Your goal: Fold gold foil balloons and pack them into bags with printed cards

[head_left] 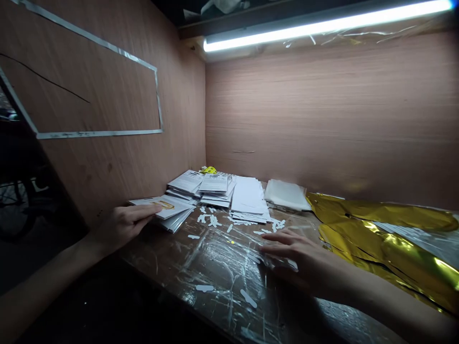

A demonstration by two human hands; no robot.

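Note:
At the left edge of the table, my left hand (124, 222) has its fingers together on the near corner of a flat white packet (175, 206) with a gold-coloured mark on it. This packet lies on top of other clear-wrapped packets (174, 223). My right hand (292, 251) is spread low over the table, palm down, fingers stretched to the left. Under and beside its fingers is clear plastic film (229, 260); whether the fingertips press on it is hard to tell. Small white paper cut-outs (205, 288) are scattered around.
Behind stand stacks of printed white packets (214, 183), a pile of white sheets (248, 196) and a stack of translucent plastic sleeves (287, 193). Shiny gold foil (380, 239) covers the right side. Wooden panels (322, 114) enclose the table under a tube light (322, 26).

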